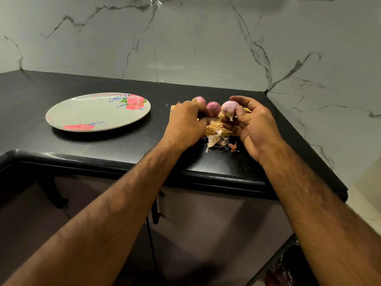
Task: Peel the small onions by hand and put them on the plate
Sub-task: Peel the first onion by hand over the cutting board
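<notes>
Plate (92, 110): at nine o'clock from the work spot, well apart from both hands, flat on the black countertop (103, 145); nothing lies on it, so no onion has been delivered yet

Held onion (228, 109): pale and smooth over most of what shows, so it looks largely peeled; a small shred of skin hangs from its lower end, and the side turned away is hidden

Right hand (254, 124): fingers and thumb curled round the held onion, lifting it just above the cutting board (226, 132)

Left hand (185, 120): at nine o'clock from the held onion, knuckles up and fingers curled down toward the board; the fingertips are tucked under, so I cannot tell whether they pinch a strip of skin or hold nothing

Waiting onions: a red onion (213, 108) sits on the board between the two hands, and a second red onion (199, 100) sits at eleven o'clock from it, partly behind the left hand; both look darker and appear to have their skin on

Peel scraps (214, 139): papery bits and root threads at six o'clock from the held onion, spilling off the board's near edge onto the countertop

Progress: early, by my reading; one onion nearly done, none plated

Left to do: clear the last shred, carry that onion to the plate, then peel and plate the other two
</notes>
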